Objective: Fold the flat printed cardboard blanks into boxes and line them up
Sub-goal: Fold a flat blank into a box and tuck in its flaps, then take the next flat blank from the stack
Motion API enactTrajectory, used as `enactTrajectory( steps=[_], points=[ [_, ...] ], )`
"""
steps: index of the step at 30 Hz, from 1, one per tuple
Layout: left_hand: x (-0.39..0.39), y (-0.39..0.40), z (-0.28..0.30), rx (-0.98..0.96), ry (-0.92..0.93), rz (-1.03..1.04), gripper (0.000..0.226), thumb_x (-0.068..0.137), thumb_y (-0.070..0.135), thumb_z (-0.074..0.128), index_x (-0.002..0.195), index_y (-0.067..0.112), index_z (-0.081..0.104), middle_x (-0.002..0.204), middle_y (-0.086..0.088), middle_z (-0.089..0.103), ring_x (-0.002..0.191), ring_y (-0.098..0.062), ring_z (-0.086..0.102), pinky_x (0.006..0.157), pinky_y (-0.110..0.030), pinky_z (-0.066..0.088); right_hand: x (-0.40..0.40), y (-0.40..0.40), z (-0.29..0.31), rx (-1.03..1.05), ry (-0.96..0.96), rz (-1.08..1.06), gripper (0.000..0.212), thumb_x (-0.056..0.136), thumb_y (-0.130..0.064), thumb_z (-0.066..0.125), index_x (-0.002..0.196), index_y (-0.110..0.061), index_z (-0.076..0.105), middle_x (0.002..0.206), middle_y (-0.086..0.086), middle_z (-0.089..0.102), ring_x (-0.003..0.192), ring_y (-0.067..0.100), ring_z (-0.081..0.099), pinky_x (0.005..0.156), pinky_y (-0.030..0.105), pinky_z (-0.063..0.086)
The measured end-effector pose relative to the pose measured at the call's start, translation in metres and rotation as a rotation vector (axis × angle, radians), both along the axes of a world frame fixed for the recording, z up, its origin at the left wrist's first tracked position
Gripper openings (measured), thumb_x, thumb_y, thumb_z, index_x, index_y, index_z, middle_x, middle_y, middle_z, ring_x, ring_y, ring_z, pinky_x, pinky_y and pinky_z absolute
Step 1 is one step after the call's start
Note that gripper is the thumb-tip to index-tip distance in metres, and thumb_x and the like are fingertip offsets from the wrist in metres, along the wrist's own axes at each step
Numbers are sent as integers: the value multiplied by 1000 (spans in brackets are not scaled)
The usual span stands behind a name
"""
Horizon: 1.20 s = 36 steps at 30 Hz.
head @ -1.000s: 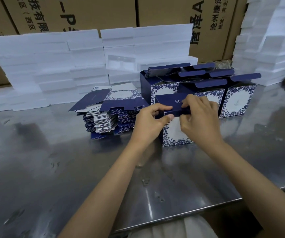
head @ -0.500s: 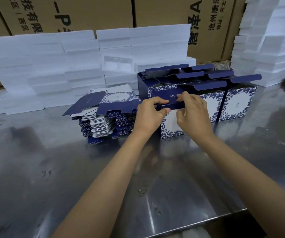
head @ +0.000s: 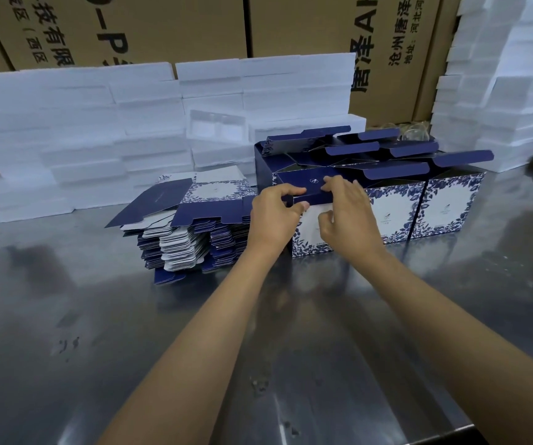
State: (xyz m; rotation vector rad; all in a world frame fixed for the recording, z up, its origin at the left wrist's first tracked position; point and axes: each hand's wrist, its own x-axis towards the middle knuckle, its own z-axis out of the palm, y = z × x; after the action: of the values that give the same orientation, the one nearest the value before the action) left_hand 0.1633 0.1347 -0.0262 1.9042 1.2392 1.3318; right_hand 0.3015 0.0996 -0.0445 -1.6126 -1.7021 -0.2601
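A folded blue-and-white floral box (head: 306, 234) stands on the steel table (head: 130, 348), at the left end of a row of finished boxes (head: 444, 213) with raised lids. My left hand (head: 273, 216) pinches the left edge of its dark blue top flap (head: 303, 184). My right hand (head: 348, 211) curls over the flap's right side, fingers on top and thumb on the box's front. To the left lies a stack of flat printed blanks (head: 188, 229).
White foam blocks (head: 98, 130) are piled along the back and at the right (head: 502, 91). Brown shipping cartons (head: 162, 27) stand behind them. The table's front edge runs at the lower right (head: 470, 427).
Both hands have carried the box away from me, up against the row of finished boxes. The grip on the top flap is the same.
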Motion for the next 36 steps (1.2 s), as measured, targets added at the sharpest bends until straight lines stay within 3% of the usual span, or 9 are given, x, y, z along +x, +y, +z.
enactTrajectory(
  steps=[8,12,14,17,21,24,28,32,36],
  points=[
    [-23,-18,-3,-2,21,-110,47,95,12,66,139,26,59,102,11,59,92,0,54,71,6,34,-17,-5,16,45,39,11,38,82,5,56,120,6,52,127,21,59,125,36,50,124,39,17],
    [-57,-26,4,75,-49,19,39,94,11,58,129,26,66,109,10,68,94,6,60,80,-1,41,-53,-17,25,174,43,185,38,81,6,54,118,-1,55,140,16,55,135,28,43,115,34,29],
    [-84,-23,9,140,-50,136,38,92,8,55,125,21,68,123,10,67,113,-3,56,91,-6,39,-75,-18,24,135,67,300,37,84,0,54,121,-5,55,136,12,56,128,21,42,102,24,32],
    [-136,-8,11,146,-53,383,43,89,8,57,132,14,61,134,-1,60,129,-18,49,102,-19,37,-103,-11,18,-52,193,372,40,95,-17,57,134,-13,48,136,3,53,127,16,42,92,29,36],
    [-195,15,10,-249,-115,656,86,83,40,76,152,12,33,154,-11,38,144,-30,28,115,-47,30,-128,16,27,-331,325,275,55,100,-33,56,147,-13,36,144,11,47,136,27,39,105,40,40],
    [-214,27,0,-466,-144,573,107,73,50,84,152,5,27,154,-13,37,143,-32,33,111,-46,37,-138,40,35,-516,300,145,64,102,-41,50,152,-6,30,151,19,40,142,36,31,113,49,36],
    [-230,42,-7,-446,-260,383,51,74,29,88,114,6,66,120,-10,70,95,-18,68,71,-23,50,-142,61,35,-534,175,34,64,102,-49,46,148,-6,38,151,19,44,140,39,35,115,44,30],
    [-230,48,1,-331,-181,346,46,72,26,89,108,14,64,107,-2,71,97,-22,69,85,-38,58,-142,74,35,-552,157,64,58,101,-51,45,145,-13,43,147,13,51,137,39,41,111,44,30],
    [-222,43,18,-151,-113,358,41,74,27,85,103,29,57,98,14,64,94,-13,68,76,-30,58,-144,82,51,-558,339,146,51,100,-51,48,137,-16,50,143,9,52,134,34,45,113,45,36]
  ],
)
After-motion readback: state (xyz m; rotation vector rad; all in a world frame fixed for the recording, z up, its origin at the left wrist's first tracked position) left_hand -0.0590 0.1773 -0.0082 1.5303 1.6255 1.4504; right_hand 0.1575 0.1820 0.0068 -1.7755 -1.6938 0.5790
